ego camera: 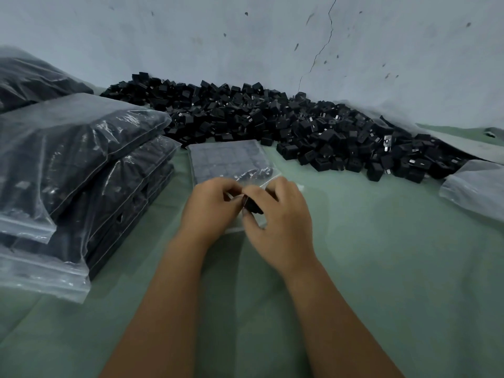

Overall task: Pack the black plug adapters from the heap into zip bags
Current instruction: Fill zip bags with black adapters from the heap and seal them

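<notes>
A big heap of black plug adapters (286,124) lies along the wall at the back. In front of it a clear zip bag (226,159) lies flat on the green cloth, holding rows of adapters. Its open mouth points toward me, under my hands. My left hand (210,208) pinches the bag's near edge. My right hand (278,222) grips a black plug adapter (252,205) at the bag's mouth, fingers curled round it. The two hands touch each other over the opening.
Several filled zip bags (81,165) are stacked at the left, another one behind them (32,77). Empty clear bags (474,186) lie at the right edge. Green cloth (381,268) covers the work surface; a cracked pale wall (300,45) closes the back.
</notes>
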Demonstrator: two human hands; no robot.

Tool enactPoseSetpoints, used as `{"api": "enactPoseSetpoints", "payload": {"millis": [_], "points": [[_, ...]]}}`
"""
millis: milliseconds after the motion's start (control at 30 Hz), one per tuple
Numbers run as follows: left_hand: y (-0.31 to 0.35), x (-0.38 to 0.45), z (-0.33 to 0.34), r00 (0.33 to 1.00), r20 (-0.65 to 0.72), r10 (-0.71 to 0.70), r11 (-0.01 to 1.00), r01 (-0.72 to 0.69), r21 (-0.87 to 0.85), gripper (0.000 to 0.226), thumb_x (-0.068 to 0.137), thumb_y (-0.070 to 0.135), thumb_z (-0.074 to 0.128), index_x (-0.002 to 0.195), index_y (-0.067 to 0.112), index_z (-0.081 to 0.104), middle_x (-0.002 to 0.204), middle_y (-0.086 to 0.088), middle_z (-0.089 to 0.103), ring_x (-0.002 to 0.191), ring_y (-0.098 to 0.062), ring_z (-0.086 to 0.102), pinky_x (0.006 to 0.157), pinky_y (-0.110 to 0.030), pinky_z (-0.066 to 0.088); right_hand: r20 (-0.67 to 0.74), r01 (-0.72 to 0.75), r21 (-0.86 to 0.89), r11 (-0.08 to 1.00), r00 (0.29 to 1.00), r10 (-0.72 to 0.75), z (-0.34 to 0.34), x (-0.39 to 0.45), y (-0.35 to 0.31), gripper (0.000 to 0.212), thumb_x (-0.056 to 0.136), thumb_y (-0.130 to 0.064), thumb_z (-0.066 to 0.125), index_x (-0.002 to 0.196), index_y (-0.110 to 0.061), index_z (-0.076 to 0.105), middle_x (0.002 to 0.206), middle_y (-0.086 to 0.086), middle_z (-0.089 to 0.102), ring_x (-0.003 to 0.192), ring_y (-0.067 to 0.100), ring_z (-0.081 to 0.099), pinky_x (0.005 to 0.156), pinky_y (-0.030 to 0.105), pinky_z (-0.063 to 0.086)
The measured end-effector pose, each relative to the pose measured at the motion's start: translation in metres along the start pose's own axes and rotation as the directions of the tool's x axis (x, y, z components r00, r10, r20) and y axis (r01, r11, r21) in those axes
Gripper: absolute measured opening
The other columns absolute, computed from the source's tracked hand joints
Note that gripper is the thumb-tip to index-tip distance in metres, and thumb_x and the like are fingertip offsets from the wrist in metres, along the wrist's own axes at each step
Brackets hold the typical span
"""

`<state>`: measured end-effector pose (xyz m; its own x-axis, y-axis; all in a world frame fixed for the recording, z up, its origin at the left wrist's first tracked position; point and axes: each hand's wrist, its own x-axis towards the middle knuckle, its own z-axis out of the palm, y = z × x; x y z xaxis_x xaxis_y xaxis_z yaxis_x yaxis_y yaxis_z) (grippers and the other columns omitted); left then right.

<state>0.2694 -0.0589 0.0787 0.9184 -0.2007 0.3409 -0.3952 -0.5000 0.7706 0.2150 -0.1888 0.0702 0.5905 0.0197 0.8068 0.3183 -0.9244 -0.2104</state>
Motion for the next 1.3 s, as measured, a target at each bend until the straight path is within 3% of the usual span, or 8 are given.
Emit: {"api": "enactPoseSetpoints", "payload": {"millis": [267, 433, 633, 833, 933, 1067, 1167, 1300], "points": [[-0.001, 0.003, 0.001, 0.991, -0.101, -0.085, 0.990, 0.072, -0.125, 0.014, 0.086, 0.023, 0.068, 0.079, 0.033, 0.073, 0.068, 0.015, 0.069, 0.068, -0.003, 0.064, 0.061, -0.028, 0.054, 0.127, -0.098, 0.087, 0.991, 0.988, 0.087, -0.005, 0.000, -0.001, 0.032, 0.069, -0.015, 0.056, 0.100, -0.021, 0.066, 0.093, -0.001, 0.049, 0.076, 0.016, 0.050, 0.055, 0.030, 0.048], [0.009, -0.002, -0.003, 0.998, -0.045, 0.043, 0.965, -0.053, -0.258, 0.021, 0.085, 0.014, 0.072, 0.075, 0.032, 0.074, 0.070, 0.016, 0.071, 0.061, -0.001, 0.060, 0.057, -0.011, 0.045, 0.229, -0.070, -0.175, 0.982, 0.967, 0.110, 0.000, 0.001, 0.001, 0.033, 0.079, -0.006, 0.062, 0.108, -0.019, 0.067, 0.096, 0.001, 0.056, 0.080, 0.018, 0.053, 0.064, 0.027, 0.048], [0.005, -0.001, -0.011, 0.993, -0.105, 0.060, 0.899, -0.099, -0.426, 0.014, 0.086, 0.027, 0.072, 0.078, 0.017, 0.077, 0.076, 0.002, 0.075, 0.074, -0.009, 0.067, 0.067, -0.017, 0.049, 0.337, -0.124, -0.261, 0.957, 0.918, 0.210, 0.002, -0.001, 0.000, 0.021, 0.080, -0.040, 0.051, 0.086, -0.023, 0.063, 0.084, -0.003, 0.061, 0.084, 0.018, 0.053, 0.071, 0.027, 0.033], [-0.012, 0.008, -0.012, 0.828, -0.404, -0.388, 0.743, 0.022, -0.669, 0.033, 0.099, 0.028, 0.044, 0.088, 0.017, 0.072, 0.083, 0.006, 0.075, 0.082, 0.000, 0.068, 0.074, -0.013, 0.045, 0.379, -0.155, -0.193, 0.969, 0.899, 0.220, 0.006, -0.002, 0.002, 0.038, 0.096, -0.027, 0.042, 0.131, -0.013, 0.045, 0.115, 0.006, 0.059, 0.105, 0.023, 0.051, 0.091, 0.031, 0.038], [-0.016, 0.012, -0.014, 0.773, -0.379, -0.509, 0.661, 0.069, -0.747, 0.031, 0.095, 0.032, 0.044, 0.087, 0.023, 0.072, 0.088, 0.007, 0.076, 0.086, 0.001, 0.068, 0.083, -0.025, 0.040, 0.331, -0.167, -0.186, 0.968, 0.917, 0.222, 0.002, -0.001, -0.005, 0.029, 0.087, -0.031, 0.048, 0.109, -0.018, 0.061, 0.093, 0.004, 0.058, 0.091, 0.024, 0.053, 0.079, 0.033, 0.042], [-0.018, 0.013, -0.008, 0.874, -0.308, -0.376, 0.736, 0.080, -0.673, 0.028, 0.089, 0.028, 0.047, 0.095, 0.022, 0.074, 0.100, 0.011, 0.075, 0.099, 0.002, 0.065, 0.089, -0.019, 0.042, 0.327, -0.153, -0.178, 0.972, 0.922, 0.205, 0.003, -0.002, -0.012, 0.026, 0.080, -0.038, 0.053, 0.094, -0.021, 0.066, 0.084, 0.002, 0.057, 0.086, 0.021, 0.050, 0.078, 0.033, 0.044], [-0.021, 0.012, -0.006, 0.943, -0.228, -0.243, 0.798, 0.060, -0.600, 0.033, 0.085, 0.030, 0.046, 0.101, 0.023, 0.074, 0.108, 0.015, 0.072, 0.100, 0.013, 0.059, 0.076, -0.001, 0.040, 0.406, -0.123, -0.200, 0.972, 0.892, 0.197, 0.006, -0.001, -0.006, 0.019, 0.084, -0.034, 0.049, 0.078, -0.020, 0.061, 0.077, -0.002, 0.054, 0.078, 0.018, 0.046, 0.080, 0.031, 0.041], [-0.024, 0.015, -0.006, 0.961, -0.149, -0.232, 0.804, 0.104, -0.585, 0.028, 0.095, 0.022, 0.048, 0.101, 0.024, 0.075, 0.109, 0.019, 0.069, 0.101, 0.014, 0.057, 0.086, -0.013, 0.042, 0.452, -0.096, -0.198, 0.975, 0.874, 0.178, 0.007, 0.003, -0.007, 0.026, 0.083, -0.032, 0.048, 0.062, -0.019, 0.042, 0.071, -0.004, 0.044, 0.073, 0.017, 0.042, 0.073, 0.033, 0.040]]}}
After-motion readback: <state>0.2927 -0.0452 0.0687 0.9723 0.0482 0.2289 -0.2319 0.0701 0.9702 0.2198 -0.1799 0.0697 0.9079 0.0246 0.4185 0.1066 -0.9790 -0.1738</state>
